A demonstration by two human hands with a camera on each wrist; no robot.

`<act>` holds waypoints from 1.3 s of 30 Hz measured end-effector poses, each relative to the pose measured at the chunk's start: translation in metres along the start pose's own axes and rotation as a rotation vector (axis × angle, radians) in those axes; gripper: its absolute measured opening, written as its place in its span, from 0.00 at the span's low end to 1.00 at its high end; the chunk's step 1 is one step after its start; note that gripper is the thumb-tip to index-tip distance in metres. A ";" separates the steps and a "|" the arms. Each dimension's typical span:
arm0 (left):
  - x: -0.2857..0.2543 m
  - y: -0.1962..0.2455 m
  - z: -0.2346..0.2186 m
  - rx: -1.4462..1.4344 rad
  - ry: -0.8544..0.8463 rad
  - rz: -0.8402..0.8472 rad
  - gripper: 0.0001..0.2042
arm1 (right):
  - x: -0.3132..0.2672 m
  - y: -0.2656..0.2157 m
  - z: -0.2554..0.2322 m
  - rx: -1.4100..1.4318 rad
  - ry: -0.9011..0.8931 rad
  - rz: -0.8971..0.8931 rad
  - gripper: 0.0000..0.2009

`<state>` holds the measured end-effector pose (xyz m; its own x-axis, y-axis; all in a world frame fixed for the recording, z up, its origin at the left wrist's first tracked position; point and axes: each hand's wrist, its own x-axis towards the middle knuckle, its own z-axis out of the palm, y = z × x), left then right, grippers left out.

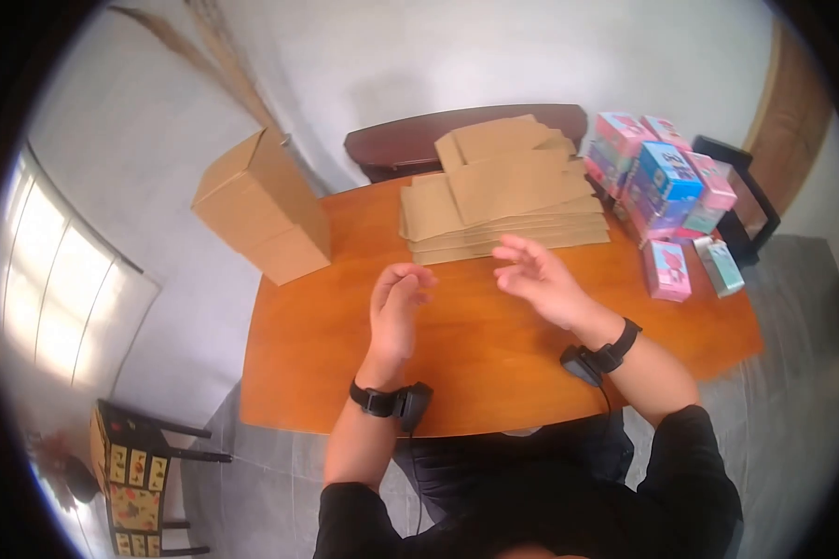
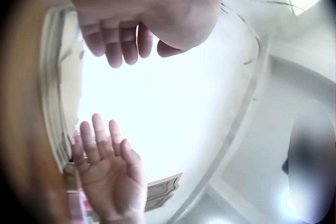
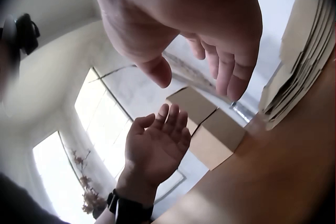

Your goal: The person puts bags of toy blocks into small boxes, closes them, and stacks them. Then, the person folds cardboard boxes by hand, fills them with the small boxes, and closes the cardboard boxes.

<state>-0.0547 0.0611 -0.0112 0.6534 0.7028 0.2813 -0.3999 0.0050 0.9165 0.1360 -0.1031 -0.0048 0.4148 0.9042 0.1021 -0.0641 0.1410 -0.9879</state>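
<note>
Both hands are raised over the near side of the wooden table (image 1: 475,363), palms toward each other with a gap between them. My left hand (image 1: 397,312) holds nothing, its fingers loosely bent. Across from it, my right hand (image 1: 545,284) is likewise bare, fingers spread a little and slightly bent. Just beyond the fingertips lies a stack of flattened cardboard boxes (image 1: 522,191), nearest to the right hand. A folded-up cardboard box (image 1: 261,210) stands at the table's left end, beyond the left hand.
Several pink and blue printed boxes (image 1: 664,186) are piled at the right end. A pink box (image 1: 667,270) and a green box (image 1: 718,265) stand in front of them. Behind the table is a dark red chair back (image 1: 382,140); a patterned cabinet (image 1: 130,480) stands at lower left.
</note>
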 end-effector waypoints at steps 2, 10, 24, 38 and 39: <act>0.010 -0.023 0.018 -0.277 -0.067 -0.315 0.07 | -0.007 0.009 -0.036 0.084 0.137 0.026 0.32; 0.022 -0.092 0.013 -0.421 0.156 -0.568 0.08 | 0.057 0.022 -0.149 -0.107 0.579 0.062 0.22; 0.021 -0.092 0.012 -0.360 -0.061 -0.493 0.05 | 0.147 0.030 -0.185 0.512 0.378 0.354 0.26; 0.020 -0.091 0.015 -0.343 -0.032 -0.494 0.07 | 0.168 0.026 -0.158 0.528 0.338 0.435 0.34; 0.020 -0.091 0.014 -0.345 -0.032 -0.498 0.07 | 0.164 0.019 -0.149 0.489 0.363 0.445 0.33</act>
<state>0.0045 0.0647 -0.0851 0.8323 0.5352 -0.1443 -0.2233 0.5620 0.7964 0.3380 -0.0125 -0.0242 0.5238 0.7396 -0.4226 -0.6556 0.0332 -0.7544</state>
